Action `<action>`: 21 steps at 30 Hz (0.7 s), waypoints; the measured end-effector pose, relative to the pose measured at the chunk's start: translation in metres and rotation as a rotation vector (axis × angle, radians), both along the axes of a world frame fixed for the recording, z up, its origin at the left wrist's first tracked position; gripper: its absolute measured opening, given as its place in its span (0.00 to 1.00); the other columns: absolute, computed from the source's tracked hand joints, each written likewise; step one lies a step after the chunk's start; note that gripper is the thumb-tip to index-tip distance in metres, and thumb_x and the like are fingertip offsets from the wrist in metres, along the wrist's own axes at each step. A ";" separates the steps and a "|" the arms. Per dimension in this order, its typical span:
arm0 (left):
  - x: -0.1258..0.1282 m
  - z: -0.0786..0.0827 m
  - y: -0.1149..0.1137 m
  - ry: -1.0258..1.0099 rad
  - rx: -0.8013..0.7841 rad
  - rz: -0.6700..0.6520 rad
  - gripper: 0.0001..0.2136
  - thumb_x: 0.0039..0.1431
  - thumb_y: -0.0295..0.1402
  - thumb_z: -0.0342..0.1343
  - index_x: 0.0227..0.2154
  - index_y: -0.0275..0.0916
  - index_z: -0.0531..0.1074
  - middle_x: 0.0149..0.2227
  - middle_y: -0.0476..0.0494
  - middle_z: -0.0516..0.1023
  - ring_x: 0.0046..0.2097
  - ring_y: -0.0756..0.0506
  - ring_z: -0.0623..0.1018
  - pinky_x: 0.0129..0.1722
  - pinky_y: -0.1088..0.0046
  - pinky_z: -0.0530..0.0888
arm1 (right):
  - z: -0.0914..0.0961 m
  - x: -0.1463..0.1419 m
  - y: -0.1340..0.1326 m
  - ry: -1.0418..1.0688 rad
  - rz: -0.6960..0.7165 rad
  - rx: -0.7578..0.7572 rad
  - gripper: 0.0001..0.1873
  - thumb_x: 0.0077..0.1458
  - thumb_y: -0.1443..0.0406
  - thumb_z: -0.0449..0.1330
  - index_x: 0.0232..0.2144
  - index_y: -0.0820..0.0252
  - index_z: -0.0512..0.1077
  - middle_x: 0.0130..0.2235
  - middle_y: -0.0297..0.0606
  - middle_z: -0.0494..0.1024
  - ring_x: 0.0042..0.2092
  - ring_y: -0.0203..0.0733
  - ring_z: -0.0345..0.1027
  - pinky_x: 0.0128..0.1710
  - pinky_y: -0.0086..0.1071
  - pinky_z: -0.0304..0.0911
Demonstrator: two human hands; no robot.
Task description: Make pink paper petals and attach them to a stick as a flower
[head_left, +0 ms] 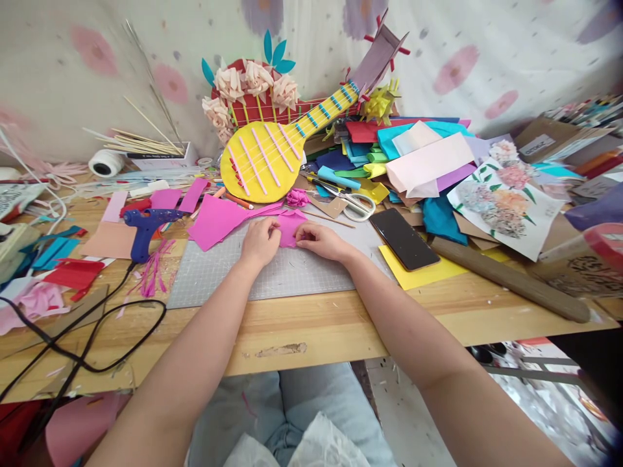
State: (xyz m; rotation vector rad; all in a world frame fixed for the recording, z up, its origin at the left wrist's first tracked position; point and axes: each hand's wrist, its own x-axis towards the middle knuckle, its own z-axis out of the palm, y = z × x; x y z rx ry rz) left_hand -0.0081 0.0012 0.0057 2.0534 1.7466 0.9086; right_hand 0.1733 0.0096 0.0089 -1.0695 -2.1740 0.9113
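A small piece of magenta crepe paper (291, 227) is stretched between my two hands, just above the grey cutting mat (214, 272). My left hand (261, 243) pinches its left edge between thumb and fingers. On the other side, my right hand (321, 241) grips the right edge the same way. A larger magenta sheet (217, 222) lies to the left of my left hand. Behind the hands sit a crumpled magenta paper flower (297, 198) and a pair of scissors (359, 207) with white handles.
A yellow paper lute (263, 162) leans at the back. On the left lie a blue glue gun (146, 227) and its looping black cable (97, 363). To the right are a phone (403, 239), a wooden rod (511, 279) and heaped coloured paper (431, 162).
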 end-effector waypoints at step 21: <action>0.001 -0.002 -0.010 0.166 -0.032 -0.071 0.16 0.45 0.28 0.54 0.41 0.38 0.68 0.46 0.41 0.72 0.50 0.42 0.67 0.53 0.64 0.62 | -0.007 -0.026 -0.003 -0.212 -0.393 0.065 0.07 0.51 0.63 0.54 0.33 0.57 0.69 0.32 0.32 0.74 0.34 0.36 0.65 0.33 0.30 0.56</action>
